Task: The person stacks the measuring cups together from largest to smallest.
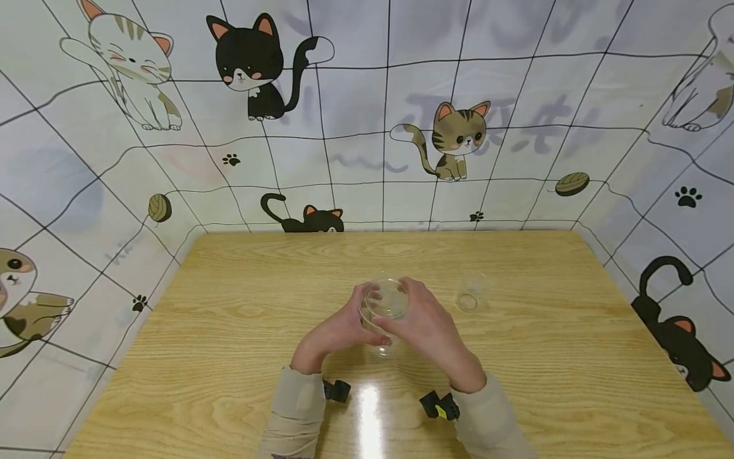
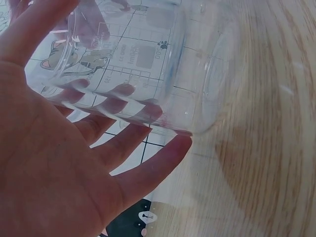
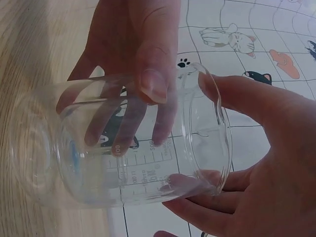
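Observation:
Between my hands are two clear glass beakers, one nested in the other. The inner beaker (image 3: 143, 173) carries printed volume marks, and its base sits short of the bottom of the outer beaker (image 3: 32, 153). My left hand (image 1: 344, 324) holds the outer beaker from the left side, fingers along its far wall and thumb on the near wall. From the right, my right hand (image 1: 427, 325) grips the inner beaker near its rim, thumb on one side and fingers on the other. In the head view the hands cover much of both beakers.
A smaller clear glass beaker (image 1: 469, 299) stands on the wooden table (image 1: 229, 357), to the right of my hands. Walls (image 1: 367, 153) printed with cats and grid lines rise at the table's back and both sides.

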Demonstrator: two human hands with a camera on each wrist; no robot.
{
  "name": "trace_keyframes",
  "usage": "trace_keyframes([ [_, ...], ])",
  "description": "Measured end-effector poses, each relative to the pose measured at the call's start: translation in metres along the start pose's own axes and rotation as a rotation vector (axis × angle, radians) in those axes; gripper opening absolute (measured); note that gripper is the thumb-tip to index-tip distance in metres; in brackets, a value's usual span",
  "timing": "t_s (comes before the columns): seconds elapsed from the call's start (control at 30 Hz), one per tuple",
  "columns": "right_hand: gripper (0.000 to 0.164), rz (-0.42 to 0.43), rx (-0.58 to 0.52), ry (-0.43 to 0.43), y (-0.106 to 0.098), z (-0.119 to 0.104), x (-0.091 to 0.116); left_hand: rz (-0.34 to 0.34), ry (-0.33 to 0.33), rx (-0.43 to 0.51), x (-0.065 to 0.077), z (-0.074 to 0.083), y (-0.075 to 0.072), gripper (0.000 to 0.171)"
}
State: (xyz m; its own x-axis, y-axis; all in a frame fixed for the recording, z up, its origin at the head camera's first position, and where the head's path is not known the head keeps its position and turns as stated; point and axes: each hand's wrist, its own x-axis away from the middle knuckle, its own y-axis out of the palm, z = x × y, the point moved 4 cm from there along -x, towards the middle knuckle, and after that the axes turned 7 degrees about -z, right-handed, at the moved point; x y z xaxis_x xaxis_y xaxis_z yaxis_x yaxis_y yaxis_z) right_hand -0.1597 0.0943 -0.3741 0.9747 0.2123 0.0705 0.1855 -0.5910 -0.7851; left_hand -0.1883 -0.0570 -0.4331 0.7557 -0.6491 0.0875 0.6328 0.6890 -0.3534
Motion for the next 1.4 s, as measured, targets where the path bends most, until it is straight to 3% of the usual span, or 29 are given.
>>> trace_keyframes([
  [0.87, 0.090, -0.008, -0.021, 0.025, 0.001, 0.002, -0.004, -0.009, -0.012, 0.011, 0.000, 0.000, 0.000, 0.098],
  [1.17, 0.091, -0.025, -0.028, 0.023, 0.001, 0.003, -0.005, -0.024, -0.008, 0.007, 0.008, 0.026, -0.001, 0.094],
  [1.4, 0.092, -0.031, -0.042, 0.021, 0.002, 0.005, -0.005, -0.030, -0.009, 0.018, 0.009, 0.030, 0.000, 0.094],
])
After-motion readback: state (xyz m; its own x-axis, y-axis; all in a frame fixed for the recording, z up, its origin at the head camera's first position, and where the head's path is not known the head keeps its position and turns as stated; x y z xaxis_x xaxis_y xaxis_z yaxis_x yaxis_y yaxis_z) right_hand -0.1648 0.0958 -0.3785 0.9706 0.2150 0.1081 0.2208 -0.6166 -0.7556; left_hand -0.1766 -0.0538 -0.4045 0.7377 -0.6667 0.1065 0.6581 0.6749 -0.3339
